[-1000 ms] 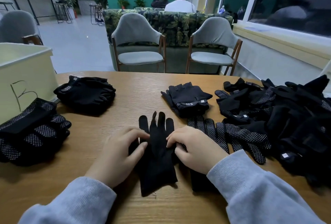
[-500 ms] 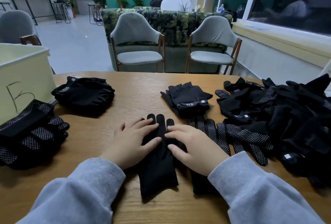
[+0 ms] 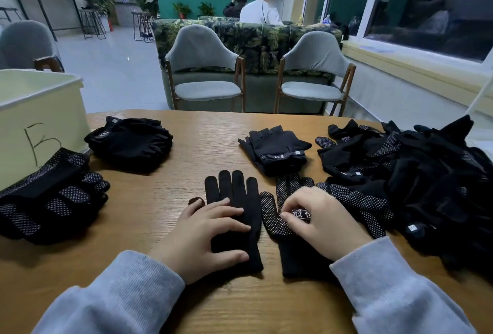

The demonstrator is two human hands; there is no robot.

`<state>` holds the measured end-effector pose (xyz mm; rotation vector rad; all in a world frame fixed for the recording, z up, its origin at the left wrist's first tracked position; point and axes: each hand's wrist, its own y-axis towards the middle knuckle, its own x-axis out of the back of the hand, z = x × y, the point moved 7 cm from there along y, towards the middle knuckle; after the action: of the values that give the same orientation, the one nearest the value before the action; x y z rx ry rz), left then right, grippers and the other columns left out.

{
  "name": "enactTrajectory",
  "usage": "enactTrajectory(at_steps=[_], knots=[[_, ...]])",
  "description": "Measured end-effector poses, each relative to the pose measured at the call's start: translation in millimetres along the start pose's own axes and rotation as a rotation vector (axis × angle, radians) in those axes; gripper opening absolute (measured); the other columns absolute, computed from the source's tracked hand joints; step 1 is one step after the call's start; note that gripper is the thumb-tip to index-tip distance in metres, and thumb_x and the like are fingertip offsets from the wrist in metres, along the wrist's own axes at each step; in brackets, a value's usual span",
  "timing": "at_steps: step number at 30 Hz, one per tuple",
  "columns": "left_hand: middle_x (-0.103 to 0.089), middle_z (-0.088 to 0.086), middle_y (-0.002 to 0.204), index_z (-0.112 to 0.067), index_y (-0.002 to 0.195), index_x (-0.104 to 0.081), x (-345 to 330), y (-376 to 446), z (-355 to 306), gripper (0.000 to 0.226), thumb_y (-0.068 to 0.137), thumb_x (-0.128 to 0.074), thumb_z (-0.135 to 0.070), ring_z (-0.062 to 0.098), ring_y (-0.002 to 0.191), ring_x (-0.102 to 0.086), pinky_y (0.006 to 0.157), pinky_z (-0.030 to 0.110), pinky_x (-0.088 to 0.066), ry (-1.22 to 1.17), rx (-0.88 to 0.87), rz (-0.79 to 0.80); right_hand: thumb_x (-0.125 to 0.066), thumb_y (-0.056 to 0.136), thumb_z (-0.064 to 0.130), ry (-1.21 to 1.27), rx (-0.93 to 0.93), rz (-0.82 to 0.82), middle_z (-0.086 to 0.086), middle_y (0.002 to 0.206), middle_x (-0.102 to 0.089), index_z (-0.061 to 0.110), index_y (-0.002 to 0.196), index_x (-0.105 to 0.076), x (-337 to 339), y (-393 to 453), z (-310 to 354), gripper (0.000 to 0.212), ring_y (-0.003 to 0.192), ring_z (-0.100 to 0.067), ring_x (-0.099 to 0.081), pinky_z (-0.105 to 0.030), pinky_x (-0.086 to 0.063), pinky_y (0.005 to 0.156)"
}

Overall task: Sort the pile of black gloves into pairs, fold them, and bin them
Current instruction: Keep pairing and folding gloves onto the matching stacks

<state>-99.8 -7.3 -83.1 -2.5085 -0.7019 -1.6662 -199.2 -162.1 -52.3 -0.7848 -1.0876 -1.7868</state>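
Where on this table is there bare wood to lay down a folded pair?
Bare wood shows between the fingerless glove stack and the strapped glove pair, and left of the plain glove beside the dotted glove stack. The right side is crowded by the unsorted pile, which touches the dotted glove.
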Motion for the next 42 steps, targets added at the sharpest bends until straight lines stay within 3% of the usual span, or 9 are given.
enactTrajectory(at_steps=[8, 12, 17, 21, 26, 29, 32, 37, 42], knots=[[-0.017, -0.051, 0.126, -0.072, 0.099, -0.039, -7.3, -11.0, -4.8, 0.063, 0.046, -0.017, -0.099, -0.024, 0.129, 0.004, 0.108, 0.017, 0.010, 0.006, -0.011, 0.156, -0.056, 0.069, 0.058, 0.056, -0.020, 0.061, 0.032, 0.099, -0.057, 0.033, 0.088, -0.071, -0.1, -44.7, -6.8, 0.035, 0.106, 0.009, -0.049, -0.006, -0.034, 0.092], [-0.017, -0.051, 0.127, -0.072, 0.099, -0.040, -6.9, -14.2, -7.7, 0.063, 0.046, -0.018, -0.099, -0.023, 0.130, 0.005, 0.110, 0.019, 0.010, 0.004, -0.029, 0.170, -0.053, 0.067, 0.064, 0.034, -0.032, 0.108, 0.034, 0.108, -0.051, 0.037, 0.097, -0.067, -5.5, -46.5, -10.0, 0.043, 0.113, 0.012, -0.043, -0.019, -0.033, 0.100], [-0.019, -0.052, 0.126, -0.072, 0.097, -0.041, -5.1, -16.8, -9.4, 0.064, 0.046, -0.017, -0.100, -0.024, 0.129, 0.003, 0.110, 0.018, 0.007, -0.009, -0.024, 0.143, -0.066, 0.082, 0.040, 0.011, -0.046, 0.105, 0.033, 0.098, -0.049, 0.035, 0.087, -0.065, -7.7, -42.0, -6.9, 0.007, 0.105, 0.008, -0.043, -0.033, -0.036, 0.099], [-0.018, -0.051, 0.126, -0.070, 0.100, -0.041, -3.3, -18.1, -14.3, 0.068, 0.045, -0.013, -0.100, -0.023, 0.130, 0.002, 0.113, 0.021, 0.006, 0.006, -0.031, 0.134, -0.064, 0.085, 0.034, -0.016, -0.050, 0.085, 0.030, 0.091, -0.049, 0.033, 0.081, -0.062, -11.1, -42.4, -2.6, 0.005, 0.097, 0.000, -0.046, -0.037, -0.038, 0.093], [-0.040, -0.040, 0.125, -0.062, 0.099, -0.056, 5.1, -16.9, -15.2, 0.048, 0.063, -0.039, -0.088, -0.017, 0.128, -0.025, 0.114, 0.034, -0.019, -0.109, -0.077, -0.069, -0.050, 0.082, 0.042, 0.040, -0.072, -0.056, 0.019, 0.090, -0.055, 0.026, 0.082, -0.062, -4.0, -44.0, -2.1, 0.020, 0.092, -0.005, -0.052, -0.037, -0.044, 0.087], [-0.053, -0.022, 0.126, -0.041, 0.112, -0.059, 19.9, -15.0, -24.1, 0.038, 0.077, -0.058, -0.055, -0.002, 0.115, -0.050, 0.096, 0.041, -0.044, -0.122, -0.174, -0.307, -0.047, 0.083, 0.043, 0.109, -0.058, -0.251, 0.018, 0.087, -0.056, 0.024, 0.080, -0.061, 10.2, -45.5, -0.1, 0.024, 0.087, -0.005, -0.054, -0.033, -0.046, 0.081], [-0.053, -0.015, 0.125, -0.031, 0.113, -0.062, 31.5, -9.6, -38.6, 0.034, 0.081, -0.058, -0.041, 0.006, 0.106, -0.056, 0.088, 0.036, -0.048, -0.132, -0.252, -0.430, -0.049, 0.085, 0.038, 0.131, -0.030, -0.399, 0.016, 0.086, -0.057, 0.022, 0.080, -0.062, 19.8, -48.6, 3.6, 0.021, 0.087, -0.005, -0.054, -0.031, -0.044, 0.080], [-0.045, -0.020, 0.127, -0.034, 0.126, -0.051, 19.3, 12.2, -68.0, 0.042, 0.084, -0.054, -0.035, -0.014, 0.084, -0.048, 0.081, 0.006, -0.039, -0.173, -0.310, -0.300, -0.053, 0.087, 0.032, 0.160, 0.040, -0.489, 0.013, 0.090, -0.058, 0.018, 0.084, -0.064, 26.7, -51.7, 8.2, 0.018, 0.090, -0.005, -0.056, -0.026, -0.045, 0.081], [-0.047, -0.021, 0.121, -0.038, 0.111, -0.055, 8.2, 24.4, -85.2, 0.030, 0.082, -0.051, -0.034, -0.011, 0.100, -0.050, 0.085, 0.010, -0.041, -0.264, -0.330, -0.251, -0.052, 0.088, 0.029, 0.157, 0.082, -0.510, 0.010, 0.092, -0.060, 0.014, 0.086, -0.066, 30.1, -54.4, 7.9, 0.021, 0.093, -0.007, -0.058, -0.031, -0.048, 0.080]])
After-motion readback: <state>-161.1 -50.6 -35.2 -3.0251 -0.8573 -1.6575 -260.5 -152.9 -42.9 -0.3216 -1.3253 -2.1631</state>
